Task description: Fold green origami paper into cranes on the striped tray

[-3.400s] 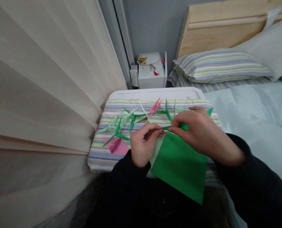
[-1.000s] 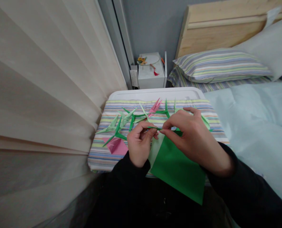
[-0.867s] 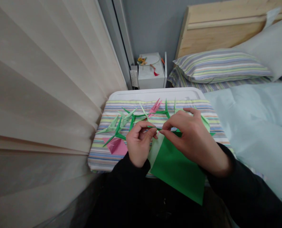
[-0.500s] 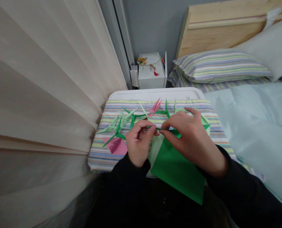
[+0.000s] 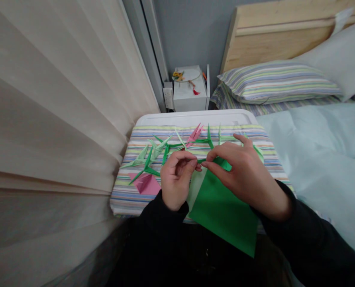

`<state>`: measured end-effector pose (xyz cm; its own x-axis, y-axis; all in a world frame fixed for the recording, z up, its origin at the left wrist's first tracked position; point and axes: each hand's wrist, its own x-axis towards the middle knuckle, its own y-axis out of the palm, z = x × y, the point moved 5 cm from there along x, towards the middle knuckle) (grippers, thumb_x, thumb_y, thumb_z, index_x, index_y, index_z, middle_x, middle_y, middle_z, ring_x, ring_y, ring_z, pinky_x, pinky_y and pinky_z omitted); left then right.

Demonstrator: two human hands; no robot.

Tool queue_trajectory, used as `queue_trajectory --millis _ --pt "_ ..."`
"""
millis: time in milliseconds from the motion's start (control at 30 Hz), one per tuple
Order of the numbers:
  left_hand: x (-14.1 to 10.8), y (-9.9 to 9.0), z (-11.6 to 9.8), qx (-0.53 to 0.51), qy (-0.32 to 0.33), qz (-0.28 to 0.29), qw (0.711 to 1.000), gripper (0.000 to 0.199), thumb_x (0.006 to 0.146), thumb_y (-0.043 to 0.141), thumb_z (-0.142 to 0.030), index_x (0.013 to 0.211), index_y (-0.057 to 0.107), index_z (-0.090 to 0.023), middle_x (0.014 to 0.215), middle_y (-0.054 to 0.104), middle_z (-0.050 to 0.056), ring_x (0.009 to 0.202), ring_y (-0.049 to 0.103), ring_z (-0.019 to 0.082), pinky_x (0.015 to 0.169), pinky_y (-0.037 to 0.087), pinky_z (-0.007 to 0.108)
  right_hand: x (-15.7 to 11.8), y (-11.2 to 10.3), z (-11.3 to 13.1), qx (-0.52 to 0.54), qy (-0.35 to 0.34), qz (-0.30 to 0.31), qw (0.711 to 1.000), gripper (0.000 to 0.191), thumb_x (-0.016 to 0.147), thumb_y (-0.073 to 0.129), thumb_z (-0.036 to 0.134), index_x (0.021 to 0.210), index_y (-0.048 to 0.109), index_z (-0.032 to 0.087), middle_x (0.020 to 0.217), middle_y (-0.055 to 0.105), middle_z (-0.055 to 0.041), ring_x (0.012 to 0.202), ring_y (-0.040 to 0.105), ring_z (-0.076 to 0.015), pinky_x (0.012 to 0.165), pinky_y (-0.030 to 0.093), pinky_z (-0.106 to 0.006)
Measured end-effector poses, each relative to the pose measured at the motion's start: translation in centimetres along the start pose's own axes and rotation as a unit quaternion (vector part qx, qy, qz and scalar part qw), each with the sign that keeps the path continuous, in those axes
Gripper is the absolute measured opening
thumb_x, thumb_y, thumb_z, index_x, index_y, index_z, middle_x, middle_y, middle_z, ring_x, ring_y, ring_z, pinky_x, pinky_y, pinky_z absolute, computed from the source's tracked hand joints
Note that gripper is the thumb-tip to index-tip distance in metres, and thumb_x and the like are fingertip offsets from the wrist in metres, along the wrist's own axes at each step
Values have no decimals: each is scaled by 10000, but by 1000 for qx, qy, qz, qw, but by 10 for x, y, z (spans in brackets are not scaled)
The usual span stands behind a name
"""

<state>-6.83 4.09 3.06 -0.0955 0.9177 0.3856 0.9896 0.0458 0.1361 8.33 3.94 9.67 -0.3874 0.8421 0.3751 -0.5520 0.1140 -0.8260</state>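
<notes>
Curtain (image 5: 84, 87) hung around nine to ten o'clock from my pinch, near the tabletop (image 5: 195, 118); a swinging fold could have caught the light green figure (image 5: 140, 158) at nine. Beside that, a dark green figure (image 5: 148, 166) overlapped a pink paper (image 5: 149, 186) at eight, so nudging one could have dragged the other.

My left hand (image 5: 175, 181) was curled nearly closed on one end of a narrow green piece (image 5: 201, 161); how much my fingers hid, I could not tell. A spiky pink figure (image 5: 193, 137) lay toward eleven, where a raised knuckle could have bumped it.

The narrow green piece was at the clock's centre, between both sets of fingertips, and uneven pulling could have torn or mis-creased it. At five, the large green sheet (image 5: 225, 207) jutted past the near edge. My right hand (image 5: 246, 167), narrowed to a pinch, hovered above; a sinking wrist or dragging sleeve (image 5: 297, 219) could have crumpled the sheet or slid it off.
</notes>
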Motion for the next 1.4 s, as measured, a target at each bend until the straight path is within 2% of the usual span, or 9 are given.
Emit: queue_trajectory --millis 233,333,500,733,967,1200,1400 --pt "-5 6 11 140 -4 78 987 53 947 651 -201 998 659 -215 837 714 22 736 723 157 699 557 280 0 -5 -9 -64 -15 66 996 139 918 666 161 795 723 197 799 767 -40 853 719 -259 1133 271 -603" --pt "-5 8 8 182 30 91 979 33 954 632 -185 966 648 -212 831 706 19 760 717 162 713 545 283 0 -6 -11 -87 -23 86 992 149 924 667 166 796 736 200 787 771 -36 857 726 -258 1131 270 -607" --pt "-4 14 -1 229 78 111 964 105 954 605 -120 894 644 -196 796 696 5 748 698 144 712 524 266 0 -4 -14 -101 -34 100 989 158 926 673 169 788 739 207 751 769 -17 803 733 -240 1128 298 -588" --pt "-3 13 1 203 47 101 973 111 922 650 -109 843 663 -186 733 716 -9 681 709 130 665 538 241 -2 -4 -19 -108 -46 106 987 137 904 700 181 776 742 202 724 765 -10 770 738 -246 1115 340 -583" --pt "-4 12 3 154 27 96 983 75 901 706 -155 830 692 -177 695 735 -8 621 724 118 604 564 200 -4 -4 -22 -82 -47 108 990 132 894 712 199 764 733 194 709 756 -5 728 722 -228 1092 389 -531" --pt "-7 13 5 104 31 97 989 72 854 753 -150 825 690 -167 751 746 10 623 732 117 584 594 191 -3 -3 -24 -75 -47 108 990 154 881 691 188 731 722 203 661 730 4 684 702 -222 1005 431 -477" --pt "-7 13 4 106 28 92 990 111 833 764 -155 774 670 -161 788 740 33 643 714 117 592 603 206 -2 -3 -22 -76 -49 119 989 177 886 655 173 720 711 203 659 722 -5 675 688 -215 983 434 -463"
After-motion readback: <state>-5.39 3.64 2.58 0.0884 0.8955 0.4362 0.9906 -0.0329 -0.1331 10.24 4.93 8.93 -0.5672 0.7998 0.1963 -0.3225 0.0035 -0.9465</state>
